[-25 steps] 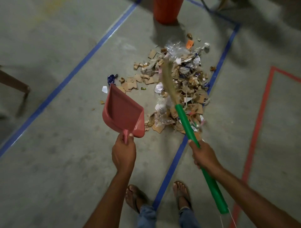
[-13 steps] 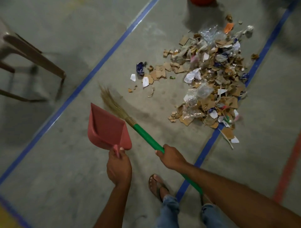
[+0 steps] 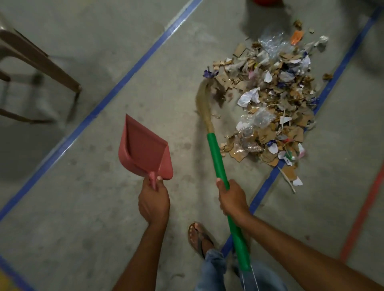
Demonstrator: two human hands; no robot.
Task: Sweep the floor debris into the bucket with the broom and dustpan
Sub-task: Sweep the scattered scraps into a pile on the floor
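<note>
Right hand (image 3: 232, 199) grips broom (image 3: 216, 153), bristles at left edge of debris (image 3: 270, 99); left hand (image 3: 153, 199) grips dustpan (image 3: 143, 149) aloft left of debris, bucket (image 3: 267, 1) beyond it: best set pan lip flat, sweep short.

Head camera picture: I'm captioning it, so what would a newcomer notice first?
The debris pile of cardboard, paper and plastic at upper right. Then the green-handled broom in the right hand, bristles at the pile's left edge, and the red dustpan held in the left hand, left of the broom.
</note>
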